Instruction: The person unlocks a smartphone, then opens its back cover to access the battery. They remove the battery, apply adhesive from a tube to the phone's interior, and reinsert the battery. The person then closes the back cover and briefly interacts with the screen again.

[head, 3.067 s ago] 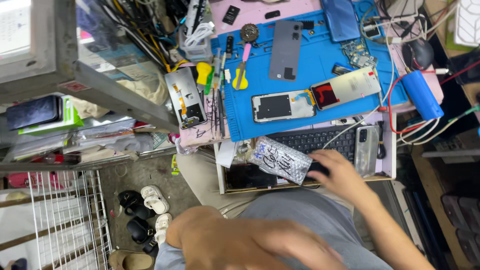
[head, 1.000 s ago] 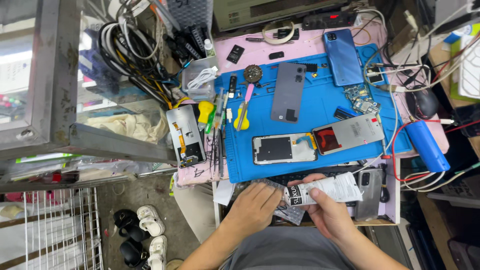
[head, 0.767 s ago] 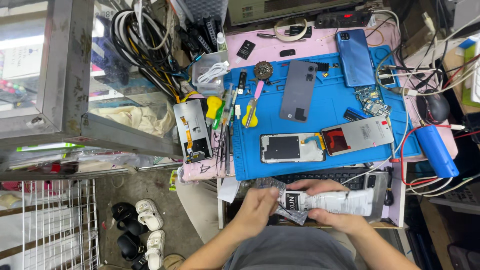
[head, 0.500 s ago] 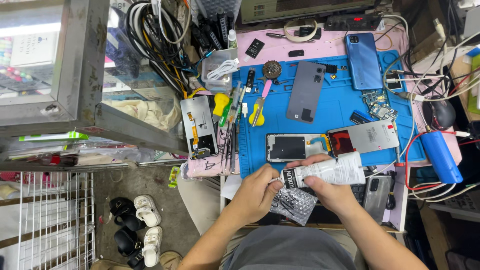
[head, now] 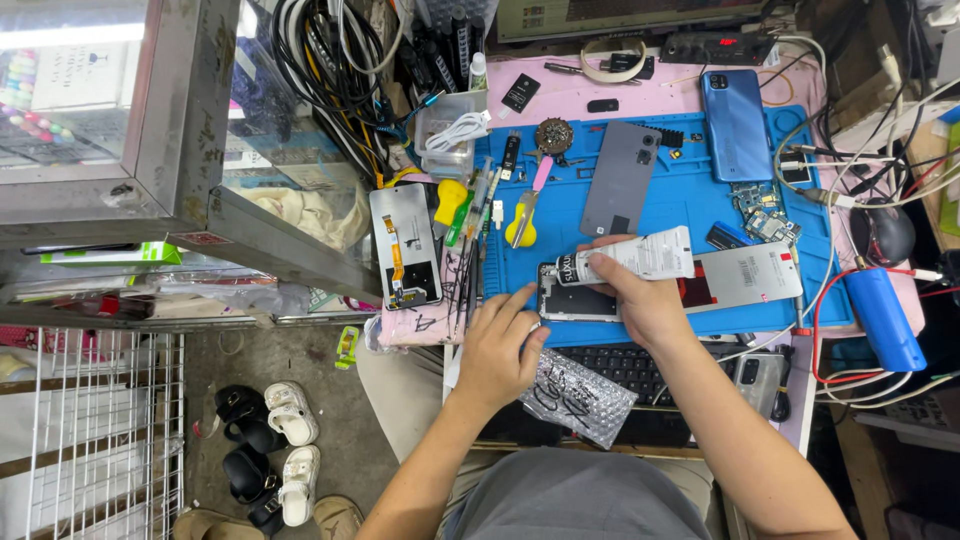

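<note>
Your hands have moved up over the blue mat (head: 700,200); right hand (head: 640,300) grips the white tube (head: 640,258), left hand (head: 497,350), loosely curled at 8 o'clock, holds nothing visible.

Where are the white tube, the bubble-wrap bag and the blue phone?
white tube (head: 640,257), head view, middle of its body.
bubble-wrap bag (head: 580,397), head view, its centre.
blue phone (head: 735,125), head view, middle of its back.

Hidden under the right hand (head: 640,300): middle of the opened phone (head: 570,300) (keyboard (head: 620,365) half covered too, toward 6 o'clock).
</note>
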